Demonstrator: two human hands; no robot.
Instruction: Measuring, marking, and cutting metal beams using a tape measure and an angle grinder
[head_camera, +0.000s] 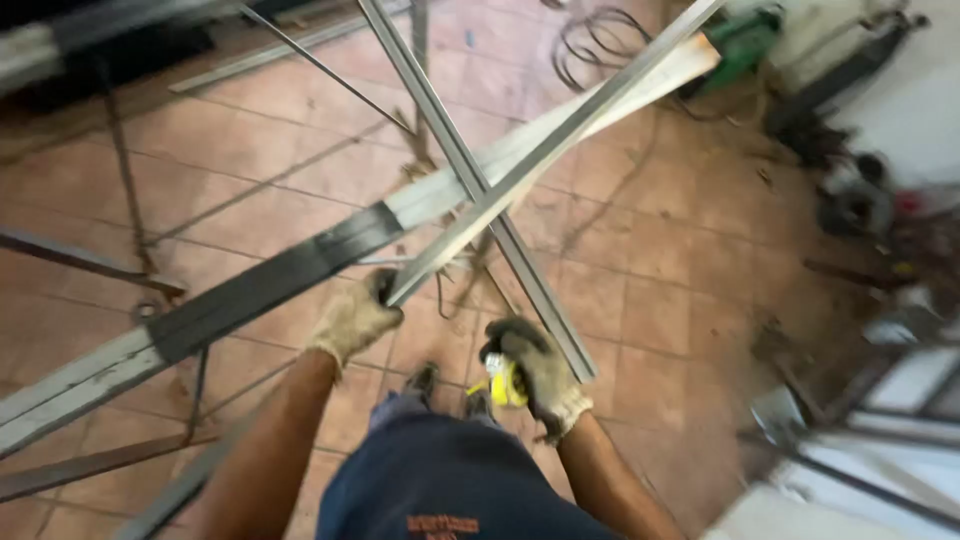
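Two gloved hands: left hand (357, 318) grips one steel bar (545, 155), right hand (537, 372) one tape measure (507, 385) (yellow)

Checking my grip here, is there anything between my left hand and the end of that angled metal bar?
Nothing visible. The gloved left hand is already closed on the near end of the metal bar. Farther up, that bar crosses over another metal strip. The right hand holds a yellow tape measure.

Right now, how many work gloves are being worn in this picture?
2. One beige fabric work glove covers the left hand, gripping the grey metal bar; another covers the right hand, holding a yellow tape measure. None seems hidden.
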